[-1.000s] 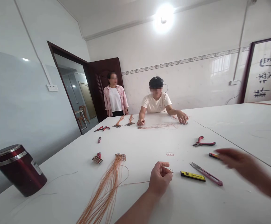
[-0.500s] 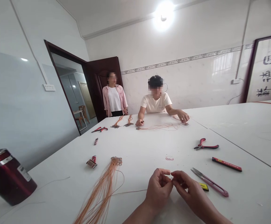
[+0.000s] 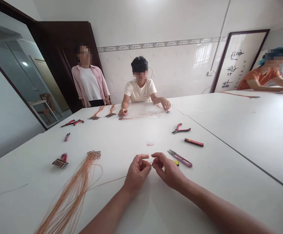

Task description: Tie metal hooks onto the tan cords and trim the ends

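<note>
My left hand (image 3: 138, 172) and my right hand (image 3: 167, 169) meet over the near part of the white table, thumbs and forefingers pinched close together. Between them shows a small dark curved piece, like a fish hook (image 3: 151, 163), gripped from both sides; its exact shape is mostly hidden. A thin orange line (image 3: 109, 180) runs from my left hand to a bundle of orange lines (image 3: 76, 185) on the left. At the bundle's far end lies a cluster of metal hooks (image 3: 94, 155). Thread snips (image 3: 180, 158) and a yellow-and-black item (image 3: 175, 162) lie beside my right hand.
Red-handled pliers (image 3: 180, 129), a red-and-black box (image 3: 194, 142) and a small clear packet (image 3: 150, 144) lie beyond my hands. On the left are a lighter (image 3: 63, 157), small clippers (image 3: 67, 136) and more pliers (image 3: 72, 122). A co-worker (image 3: 140, 87) sits opposite; others are at left and right.
The view has swung right and down, bringing a person in orange into sight and losing the red mug. My hands keep their pinch, with the fingertips shifted slightly.
</note>
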Motion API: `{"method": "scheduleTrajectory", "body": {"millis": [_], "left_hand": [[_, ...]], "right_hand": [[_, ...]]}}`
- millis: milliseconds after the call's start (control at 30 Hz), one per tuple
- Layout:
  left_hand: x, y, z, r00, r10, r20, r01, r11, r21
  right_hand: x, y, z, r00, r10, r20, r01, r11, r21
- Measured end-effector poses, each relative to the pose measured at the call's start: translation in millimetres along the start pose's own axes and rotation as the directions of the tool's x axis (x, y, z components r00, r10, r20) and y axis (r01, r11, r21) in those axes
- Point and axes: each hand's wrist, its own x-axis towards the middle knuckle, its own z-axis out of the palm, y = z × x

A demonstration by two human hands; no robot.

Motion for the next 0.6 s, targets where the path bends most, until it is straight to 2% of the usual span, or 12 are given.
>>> {"method": "scheduleTrajectory", "body": {"millis": [133, 233, 467, 600], "left_hand": [[-1, 1, -1.1, 0.994, -0.021, -0.105, 0.017, 0.999, -0.033], [-1, 1, -1.6, 0.994, -0.023, -0.11, 0.018, 0.999, -0.048], [-2, 0, -1.7, 0.995, -0.02, -0.096, 0.016, 0.999, -0.044], [-2, 0, -1.7, 0.996, -0.013, -0.091, 0.007, 0.998, -0.065]], "right_hand": [[6, 10, -22, 0.999, 0.044, 0.011, -0.04, 0.968, -0.248], [9, 18, -34, 0.993, 0.098, 0.071, -0.064, 0.925, -0.374], [5, 23, -35, 0.965, 0.164, 0.205, -0.053, 0.886, -0.46], [4, 21, -28, 0.976, 0.131, 0.176, -0.037, 0.89, -0.455]]}}
